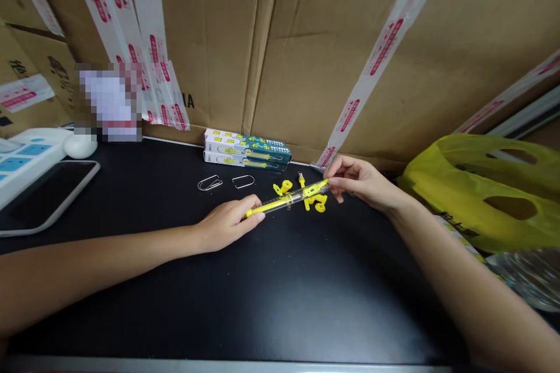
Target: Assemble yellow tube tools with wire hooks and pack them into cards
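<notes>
A clear tube with yellow parts inside (282, 201) is held tilted above the black table, its right end higher. My left hand (230, 221) grips its yellow left end between thumb and fingers. My right hand (354, 182) pinches the yellow piece at the tube's right end. Behind and below the tube lie small yellow plastic parts (320, 207), a yellow piece with a metal tip (301, 179) and another yellow part (286, 186). Two bent metal wires, one on the left (210, 183) and one nearer the tube (243, 181), rest on the table.
Printed boxes (247, 150) stand at the back of the black table (245, 303), against a cardboard wall (210, 29). At left are a phone (44, 198) and a white power strip (30, 151). A yellow plastic bag (459, 180) and clear plastic (529, 277) are at right.
</notes>
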Tool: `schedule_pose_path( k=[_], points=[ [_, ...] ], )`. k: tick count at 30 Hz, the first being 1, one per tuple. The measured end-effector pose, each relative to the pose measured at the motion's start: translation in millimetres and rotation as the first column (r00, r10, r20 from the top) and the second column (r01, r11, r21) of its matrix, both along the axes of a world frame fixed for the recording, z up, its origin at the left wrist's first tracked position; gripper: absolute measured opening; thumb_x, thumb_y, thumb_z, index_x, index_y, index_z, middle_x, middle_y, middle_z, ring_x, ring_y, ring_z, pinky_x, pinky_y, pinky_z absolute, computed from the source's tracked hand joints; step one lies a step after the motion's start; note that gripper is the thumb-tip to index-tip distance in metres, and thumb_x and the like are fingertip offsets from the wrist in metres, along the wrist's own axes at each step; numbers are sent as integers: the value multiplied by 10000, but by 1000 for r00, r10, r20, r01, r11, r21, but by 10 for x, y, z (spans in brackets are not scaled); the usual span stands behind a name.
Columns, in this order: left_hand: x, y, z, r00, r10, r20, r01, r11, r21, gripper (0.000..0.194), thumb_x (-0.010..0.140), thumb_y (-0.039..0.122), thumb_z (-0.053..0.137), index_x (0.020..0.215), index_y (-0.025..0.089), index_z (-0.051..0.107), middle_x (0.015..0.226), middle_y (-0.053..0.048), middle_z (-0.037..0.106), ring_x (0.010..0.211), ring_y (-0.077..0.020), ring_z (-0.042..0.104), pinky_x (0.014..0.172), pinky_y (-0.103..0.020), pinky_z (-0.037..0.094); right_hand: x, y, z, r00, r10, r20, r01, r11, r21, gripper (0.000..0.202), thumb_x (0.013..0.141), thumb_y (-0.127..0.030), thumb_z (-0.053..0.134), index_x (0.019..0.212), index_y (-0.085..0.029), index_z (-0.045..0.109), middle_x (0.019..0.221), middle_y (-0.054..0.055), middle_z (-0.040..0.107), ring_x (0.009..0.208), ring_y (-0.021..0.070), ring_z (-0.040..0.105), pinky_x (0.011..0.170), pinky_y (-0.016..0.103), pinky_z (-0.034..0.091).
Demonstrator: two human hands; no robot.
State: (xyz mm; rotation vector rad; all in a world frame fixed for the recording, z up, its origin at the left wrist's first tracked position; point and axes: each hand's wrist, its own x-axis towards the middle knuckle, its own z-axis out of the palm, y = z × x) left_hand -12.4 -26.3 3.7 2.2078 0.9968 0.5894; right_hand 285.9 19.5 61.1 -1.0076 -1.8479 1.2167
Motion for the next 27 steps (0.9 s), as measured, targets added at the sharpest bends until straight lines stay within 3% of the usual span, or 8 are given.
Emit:
schedule_pose_path(
  k=[6, 15, 27],
  points=[
    [0, -4, -4, 1000, 11, 18, -11, 1000, -2, 256, 930, 420, 341, 903, 196, 462, 729, 32, 487, 660, -130, 472, 614, -253, 320, -11, -10, -8, 998, 53, 46, -51, 998, -48, 170, 743, -286, 705, 804, -183, 585, 698, 6, 618, 536, 102, 552, 456, 245, 494],
    [5, 4, -1, 998, 28, 52, -27, 999, -30, 252, 931, 414, 344, 900, 190, 456, 736, 33, 463, 665, -124, 443, 617, -250, 318, -42, -37, 17, 996, 44, -81, -55, 989, -140, 172, 776, -267, 683, 865, -194, 556, 718, 8, 626, 554, 108, 562, 470, 246, 507],
    [4, -9, -2, 995, 67, 69, -65, 997, -29, 251, 930, 417, 357, 886, 191, 456, 716, 44, 436, 634, -109, 414, 598, -245, 304, -89, 29, -152, 985, 24, -169, -62, 973, -224, 204, 754, -307, 718, 807, -184, 564, 656, -18, 609, 498, 72, 542, 471, 201, 496]
  ],
)
